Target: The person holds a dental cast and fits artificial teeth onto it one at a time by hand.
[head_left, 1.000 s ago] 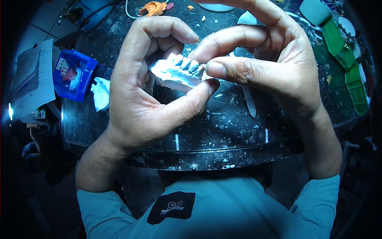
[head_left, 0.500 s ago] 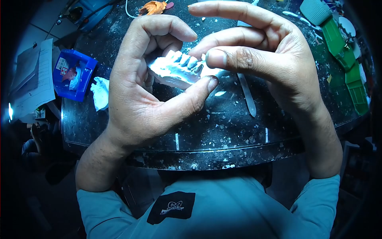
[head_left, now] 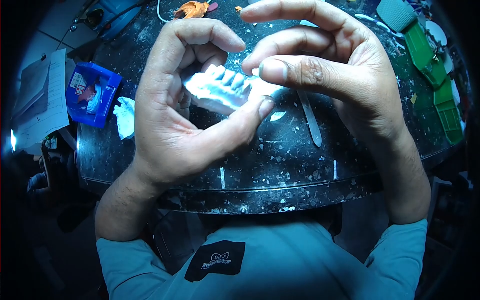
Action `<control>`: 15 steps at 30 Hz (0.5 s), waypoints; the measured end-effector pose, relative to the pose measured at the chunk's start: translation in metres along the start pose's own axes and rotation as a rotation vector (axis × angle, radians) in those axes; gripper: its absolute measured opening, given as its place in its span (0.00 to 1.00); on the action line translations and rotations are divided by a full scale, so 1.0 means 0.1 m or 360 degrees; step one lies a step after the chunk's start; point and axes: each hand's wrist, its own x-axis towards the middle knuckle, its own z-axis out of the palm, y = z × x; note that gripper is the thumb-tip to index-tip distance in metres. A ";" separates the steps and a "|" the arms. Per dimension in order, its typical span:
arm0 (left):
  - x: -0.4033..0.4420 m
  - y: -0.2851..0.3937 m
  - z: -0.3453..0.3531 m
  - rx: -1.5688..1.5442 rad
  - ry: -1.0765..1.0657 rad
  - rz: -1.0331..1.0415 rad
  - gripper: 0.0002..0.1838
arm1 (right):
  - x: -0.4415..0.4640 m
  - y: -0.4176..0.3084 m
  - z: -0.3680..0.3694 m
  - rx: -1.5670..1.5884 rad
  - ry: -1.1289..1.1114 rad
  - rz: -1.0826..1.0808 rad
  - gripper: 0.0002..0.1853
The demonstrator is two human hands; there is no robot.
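Observation:
A white plaster dental model (head_left: 215, 90) with a row of teeth along its top is in my left hand (head_left: 175, 110). My left thumb presses its near right side, and the curled fingers hold it from the left and behind. My right hand (head_left: 335, 65) is at the model's right end, thumb and fingertips brought close together in a pinch. A tiny white bit (head_left: 255, 72) shows at the right thumb's tip; whether it is a loose piece or part of the model I cannot tell. Glare washes out the model's right end.
A flat metal blade (head_left: 311, 122) lies on the dark, plaster-specked bench (head_left: 280, 165). To the left are another plaster piece (head_left: 125, 118), a blue box (head_left: 90, 114) holding a cast, and papers (head_left: 42, 100). Green trays (head_left: 425, 55) line the right; an orange lump (head_left: 191, 9) sits at the back.
The model has tilted slightly and shifted a little left in my left hand. My right fingertips have moved slightly, with the index finger raised a bit.

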 end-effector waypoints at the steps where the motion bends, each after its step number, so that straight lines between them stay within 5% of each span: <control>1: 0.01 0.01 -0.01 0.0010 0.0019 0.0024 0.27 | 0.00 0.01 -0.03 0.0010 -0.0026 -0.0020 0.27; 15: 0.00 0.02 -0.08 0.0178 0.0161 0.0094 0.16 | -0.03 0.05 0.07 -0.0254 0.0142 -0.0074 0.23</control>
